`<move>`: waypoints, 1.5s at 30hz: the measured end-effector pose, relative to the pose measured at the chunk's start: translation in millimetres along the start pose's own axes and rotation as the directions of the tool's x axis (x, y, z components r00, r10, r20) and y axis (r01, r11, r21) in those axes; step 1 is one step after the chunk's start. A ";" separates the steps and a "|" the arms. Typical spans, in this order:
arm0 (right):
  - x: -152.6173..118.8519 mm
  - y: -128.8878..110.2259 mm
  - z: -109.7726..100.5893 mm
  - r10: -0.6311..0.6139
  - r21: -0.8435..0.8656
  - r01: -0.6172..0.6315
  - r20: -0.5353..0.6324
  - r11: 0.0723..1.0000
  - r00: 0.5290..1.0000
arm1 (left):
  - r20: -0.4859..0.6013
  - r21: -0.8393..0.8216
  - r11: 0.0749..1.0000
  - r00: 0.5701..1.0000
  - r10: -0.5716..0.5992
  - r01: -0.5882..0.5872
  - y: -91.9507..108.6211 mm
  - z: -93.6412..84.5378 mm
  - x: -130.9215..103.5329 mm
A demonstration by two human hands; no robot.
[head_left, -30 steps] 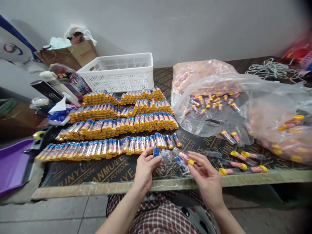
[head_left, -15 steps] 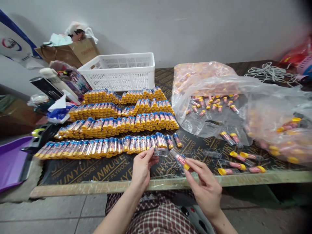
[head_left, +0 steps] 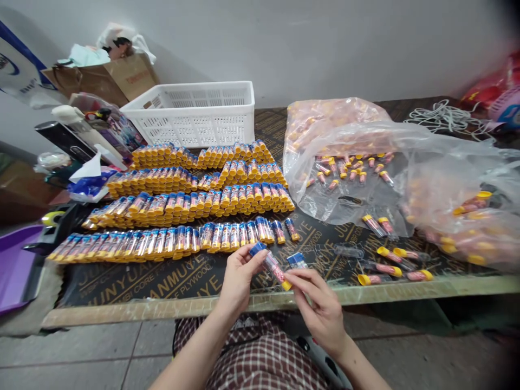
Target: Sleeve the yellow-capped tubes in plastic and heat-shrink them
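Between my two hands is a small clear tube with a yellow cap and pink contents. My right hand pinches it by the capped end. My left hand closes its thumb and fingers on a blue-edged clear plastic sleeve, which meets the tube's far end; how far the tube is inside it I cannot tell. Just beyond my right fingertips lie flat blue-printed sleeves. Behind my left hand runs a front row of blue-and-yellow wrapped tubes, with more stacked rows behind.
Several loose unwrapped tubes lie at the right near the table edge. Large clear bags of tubes stand behind them. A white basket stands at the back, a purple dustpan at the left, and a coiled white cord back right.
My right hand has moved left with the tube, bringing its far end to the sleeve in my left hand. The flat blue-printed sleeves now show beside my right fingers.
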State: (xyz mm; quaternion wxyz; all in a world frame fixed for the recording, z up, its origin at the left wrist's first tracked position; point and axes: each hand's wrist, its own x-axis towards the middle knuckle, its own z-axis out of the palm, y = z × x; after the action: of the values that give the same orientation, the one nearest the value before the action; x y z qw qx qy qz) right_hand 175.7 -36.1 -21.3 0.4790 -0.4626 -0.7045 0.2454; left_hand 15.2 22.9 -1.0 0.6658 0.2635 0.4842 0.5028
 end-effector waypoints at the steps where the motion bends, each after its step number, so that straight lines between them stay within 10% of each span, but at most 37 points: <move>1: 0.2 1.3 -0.2 -0.016 -0.011 0.016 -0.007 1.000 1.000 | 0.028 -0.006 0.999 0.999 -0.042 0.042 1.4 0.8 -1.7; 12: 10.2 7.6 -10.4 -0.062 0.115 0.029 0.295 0.993 0.954 | 0.230 0.174 0.935 0.911 -0.342 0.308 -10.4 2.1 -17.0; 25: 5.1 8.7 -4.9 -0.046 0.203 -0.005 0.246 0.979 0.968 | 0.253 0.155 0.936 0.903 -0.346 0.315 -9.0 4.4 -18.8; 31: 48.5 30.7 -22.4 -0.113 -0.051 0.126 0.215 0.991 0.970 | 0.177 0.287 0.947 0.963 -0.201 0.145 -18.1 -2.2 -8.2; 38: 118.9 100.4 -22.6 -0.081 -0.373 0.222 0.358 0.901 0.930 | 0.393 0.843 0.367 0.916 0.078 -0.393 -47.7 17.9 17.4; 45: 109.9 97.6 -37.8 -0.048 -0.480 0.245 0.386 0.842 0.921 | 0.339 0.941 -0.022 0.940 0.032 -0.338 -53.8 47.9 33.4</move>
State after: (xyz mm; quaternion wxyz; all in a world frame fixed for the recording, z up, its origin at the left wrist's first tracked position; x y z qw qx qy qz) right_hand 238.1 101.7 -33.3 0.2169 -0.4655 -0.8535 0.0883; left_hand 81.9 41.1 -40.0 0.2602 0.7693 0.5796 0.0677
